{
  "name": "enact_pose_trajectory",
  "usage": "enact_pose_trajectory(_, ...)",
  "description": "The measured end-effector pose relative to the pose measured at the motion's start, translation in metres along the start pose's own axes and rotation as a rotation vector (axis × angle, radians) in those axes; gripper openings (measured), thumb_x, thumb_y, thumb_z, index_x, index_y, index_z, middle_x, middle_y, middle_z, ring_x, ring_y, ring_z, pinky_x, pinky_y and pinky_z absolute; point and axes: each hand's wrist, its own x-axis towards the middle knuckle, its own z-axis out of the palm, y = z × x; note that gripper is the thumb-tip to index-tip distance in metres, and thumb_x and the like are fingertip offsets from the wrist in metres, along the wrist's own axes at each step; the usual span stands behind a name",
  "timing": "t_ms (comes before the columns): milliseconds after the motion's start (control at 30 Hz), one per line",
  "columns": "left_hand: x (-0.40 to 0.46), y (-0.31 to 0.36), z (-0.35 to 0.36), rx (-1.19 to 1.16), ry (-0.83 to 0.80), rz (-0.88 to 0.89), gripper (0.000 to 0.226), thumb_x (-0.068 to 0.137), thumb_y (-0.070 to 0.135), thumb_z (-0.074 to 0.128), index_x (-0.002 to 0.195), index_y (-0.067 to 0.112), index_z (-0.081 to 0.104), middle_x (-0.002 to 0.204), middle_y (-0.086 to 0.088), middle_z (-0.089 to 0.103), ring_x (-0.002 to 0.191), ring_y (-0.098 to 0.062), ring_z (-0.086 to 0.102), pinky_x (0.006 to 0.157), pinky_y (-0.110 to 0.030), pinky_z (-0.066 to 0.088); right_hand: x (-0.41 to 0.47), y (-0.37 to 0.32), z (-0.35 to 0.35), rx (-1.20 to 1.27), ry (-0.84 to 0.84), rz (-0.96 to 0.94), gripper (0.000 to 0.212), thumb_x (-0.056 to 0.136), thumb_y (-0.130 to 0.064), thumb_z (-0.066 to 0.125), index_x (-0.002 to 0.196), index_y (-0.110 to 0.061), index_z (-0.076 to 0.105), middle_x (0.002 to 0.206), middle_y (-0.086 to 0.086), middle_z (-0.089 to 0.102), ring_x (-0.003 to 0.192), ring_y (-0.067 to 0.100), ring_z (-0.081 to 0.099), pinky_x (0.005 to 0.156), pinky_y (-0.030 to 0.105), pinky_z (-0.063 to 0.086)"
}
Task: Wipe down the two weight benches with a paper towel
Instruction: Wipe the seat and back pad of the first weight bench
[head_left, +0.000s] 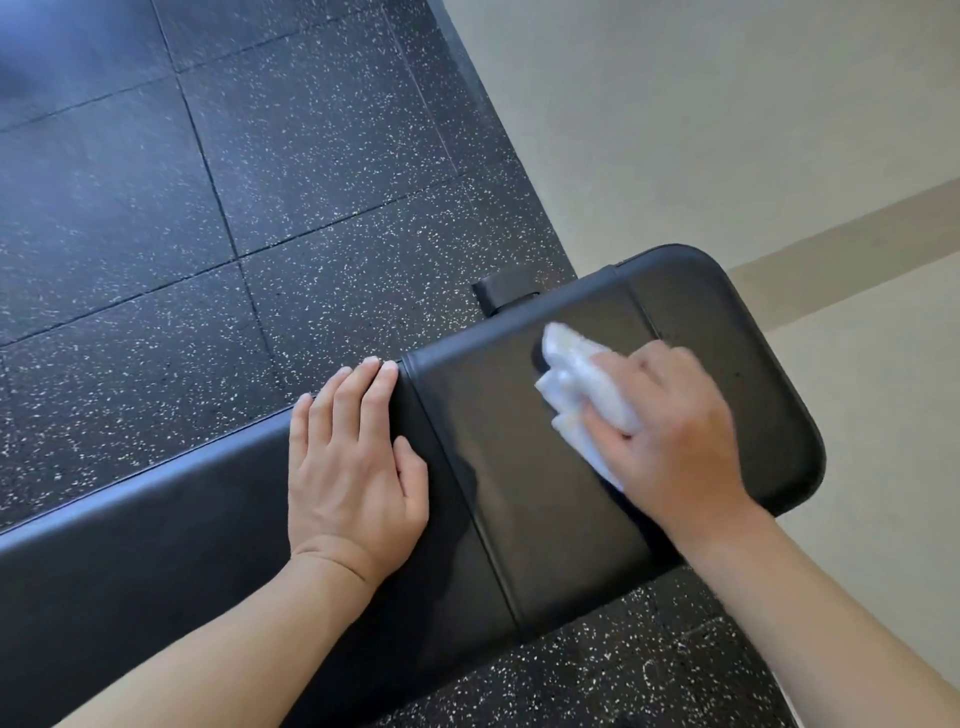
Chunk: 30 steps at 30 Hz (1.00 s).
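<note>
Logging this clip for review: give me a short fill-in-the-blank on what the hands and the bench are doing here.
1. The right hand grips a crumpled white ____ against the bench pad.
2. The left hand lies ____ on the bench, fingers straight.
3. The bench pad is ____ in colour.
4. Under the bench lies speckled rubber ____.

Missing words: paper towel; flat; black; flooring.

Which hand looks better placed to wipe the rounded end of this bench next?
The right hand, probably. It already grips the paper towel on the bench near that end, while the left hand lies flat farther back.
</note>
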Motion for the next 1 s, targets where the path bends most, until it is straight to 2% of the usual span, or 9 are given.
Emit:
enact_pose_trajectory(167,0.0,-0.001,0.0,0.013,0.002,0.007,0.066,0.088,0.027,0.043,0.152,0.011,0.046,0.156,-0.008,0.047,0.145,-0.035,0.042,0.126,-0.053,0.022,0.081,-0.017,0.031,-0.093,-0.005,0.121,0.026,0.093,-0.034,0.059,0.104,-0.016,0.072,0.092,0.008,0.061,0.081,0.032,0.055,0.069,0.044,0.045)
enact_pose_trajectory(300,0.001,0.0,-0.001,0.016,0.022,0.024,0.065,0.088,0.026,0.043,0.15,0.008,0.048,0.155,-0.01,0.048,0.141,-0.037,0.044,0.124,-0.055,0.026,0.116,-0.054,0.058,-0.118,-0.133,0.112,0.025,0.094,-0.035,0.049,0.1,-0.017,0.066,0.104,0.005,0.062,0.097,0.031,0.058,0.072,0.038,0.031)
enact_pose_trajectory(400,0.0,-0.001,0.0,0.018,0.009,0.032,0.065,0.088,0.026,0.043,0.15,0.008,0.046,0.155,-0.011,0.047,0.14,-0.038,0.043,0.123,-0.055,0.026,0.085,-0.077,0.053,-0.064,-0.085,0.098,0.027,0.09,-0.038,0.049,0.094,-0.018,0.066,0.097,0.005,0.061,0.09,0.03,0.056,0.07,0.037,0.026)
enact_pose_trajectory(500,0.0,-0.001,0.001,-0.003,0.005,0.024,0.065,0.088,0.026,0.042,0.15,0.008,0.046,0.155,-0.012,0.047,0.141,-0.039,0.043,0.122,-0.056,0.027,0.02,-0.096,0.034,0.075,-0.107,-0.012,0.027,0.087,-0.042,0.067,0.095,-0.016,0.068,0.09,0.006,0.057,0.082,0.03,0.051,0.067,0.041,0.033)
enact_pose_trajectory(633,0.0,0.0,0.0,-0.006,0.028,0.014,0.064,0.088,0.023,0.045,0.15,0.008,0.047,0.155,-0.012,0.048,0.14,-0.039,0.043,0.123,-0.057,0.027,-0.063,-0.057,-0.002,0.095,-0.168,-0.147,0.025,0.09,-0.035,0.072,0.107,-0.017,0.07,0.088,0.002,0.048,0.076,0.025,0.043,0.064,0.042,0.038)
enact_pose_trajectory(700,0.0,0.001,0.0,-0.003,0.032,0.011,0.064,0.088,0.024,0.045,0.15,0.008,0.047,0.155,-0.012,0.048,0.14,-0.039,0.043,0.123,-0.057,0.026,-0.074,-0.025,-0.015,0.07,-0.111,-0.09,0.021,0.093,-0.026,0.068,0.111,-0.018,0.073,0.085,0.001,0.049,0.072,0.025,0.041,0.061,0.045,0.041)
enact_pose_trajectory(800,0.0,0.001,-0.001,-0.007,0.025,0.018,0.064,0.089,0.025,0.044,0.151,0.008,0.046,0.155,-0.011,0.048,0.14,-0.039,0.043,0.123,-0.057,0.027,-0.045,-0.003,-0.01,0.014,-0.019,0.023,0.018,0.091,-0.027,0.068,0.106,-0.02,0.076,0.082,0.002,0.05,0.071,0.025,0.043,0.061,0.046,0.044)
enact_pose_trajectory(900,0.0,0.0,0.0,-0.004,0.027,0.025,0.064,0.089,0.025,0.043,0.15,0.007,0.046,0.154,-0.012,0.048,0.14,-0.04,0.043,0.123,-0.057,0.026,0.011,-0.015,0.011,-0.048,0.048,0.115,0.025,0.087,-0.034,0.07,0.108,-0.022,0.075,0.085,0.006,0.055,0.074,0.03,0.05,0.064,0.046,0.046)
enact_pose_trajectory(1000,-0.002,0.001,0.001,-0.004,0.033,0.026,0.064,0.089,0.026,0.042,0.15,0.008,0.045,0.154,-0.012,0.048,0.139,-0.039,0.043,0.123,-0.056,0.027,0.055,-0.05,0.032,-0.08,0.005,0.201,0.034,0.092,-0.045,0.055,0.109,-0.021,0.072,0.097,0.006,0.061,0.086,0.031,0.056,0.069,0.044,0.044)
